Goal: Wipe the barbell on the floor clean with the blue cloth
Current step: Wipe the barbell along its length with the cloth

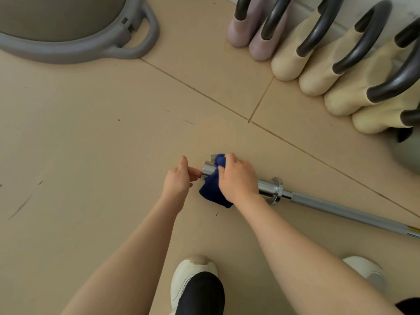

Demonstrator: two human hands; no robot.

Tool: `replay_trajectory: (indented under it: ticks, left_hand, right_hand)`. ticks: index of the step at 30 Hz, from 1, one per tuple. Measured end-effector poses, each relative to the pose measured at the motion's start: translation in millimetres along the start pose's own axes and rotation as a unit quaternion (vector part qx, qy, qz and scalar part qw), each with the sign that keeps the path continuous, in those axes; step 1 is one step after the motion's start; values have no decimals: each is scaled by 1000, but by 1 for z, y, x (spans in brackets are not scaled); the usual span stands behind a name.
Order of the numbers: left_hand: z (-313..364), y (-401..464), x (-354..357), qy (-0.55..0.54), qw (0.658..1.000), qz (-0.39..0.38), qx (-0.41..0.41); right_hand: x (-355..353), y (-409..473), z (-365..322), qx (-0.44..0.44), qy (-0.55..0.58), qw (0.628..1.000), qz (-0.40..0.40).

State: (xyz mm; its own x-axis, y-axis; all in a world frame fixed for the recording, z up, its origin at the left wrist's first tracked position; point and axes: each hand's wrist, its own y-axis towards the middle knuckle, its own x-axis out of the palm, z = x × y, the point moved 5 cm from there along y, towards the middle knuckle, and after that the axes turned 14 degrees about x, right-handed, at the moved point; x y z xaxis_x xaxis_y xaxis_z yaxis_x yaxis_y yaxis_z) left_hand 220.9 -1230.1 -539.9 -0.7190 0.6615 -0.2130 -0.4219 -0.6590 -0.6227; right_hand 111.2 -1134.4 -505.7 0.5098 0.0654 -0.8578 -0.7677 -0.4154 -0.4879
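Chrome sleeve end pinched by the left hand (178, 178); just beside it, the right hand (237, 178) clamps the blue cloth (212, 189) around the barbell (341, 206), whose long axis runs away rightward across the floor.

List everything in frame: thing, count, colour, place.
barbell: 1, chrome sleeve and grey shaft, on floor, centre to right edge
blue cloth: 1, dark blue, draped over the sleeve
kettlebells: at least 6, two mauve and the rest cream, dark handles, row top right
balance trainer: 1, grey, top left
floor: beige tiles
shoes: 2, white, bottom
left hand: at sleeve tip
right hand: gripping cloth on sleeve
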Motion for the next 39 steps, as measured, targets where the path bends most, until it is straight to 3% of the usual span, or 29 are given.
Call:
replay_trajectory:
  ticks: [5, 11, 18, 21, 26, 33, 39]
  left_hand:
    - [-4, 3, 1, 31, 999, -12, -1]
    - [-8, 2, -3, 97, 994, -51, 12]
    - [-11, -2, -4, 38, 998, -45, -16]
    - [-11, 1, -8, 37, 997, -55, -37]
    - [-12, -6, -4, 86, 993, -60, -44]
    - [-17, -24, -14, 32, 998, -41, -31]
    - [-19, -23, -8, 33, 997, -53, -47]
  right_hand:
    - [1, -11, -16, -120, 39, 990, -70]
    - [2, -2, 28, 57, -28, 996, -61]
    - [20, -25, -21, -106, 37, 982, -153]
    - [21, -35, -11, -134, 3, 981, -137]
    - [26, -30, 10, 2, -42, 995, -94]
    - [38, -40, -15, -72, 76, 968, -227]
    - [30, -23, 21, 106, 27, 966, -236]
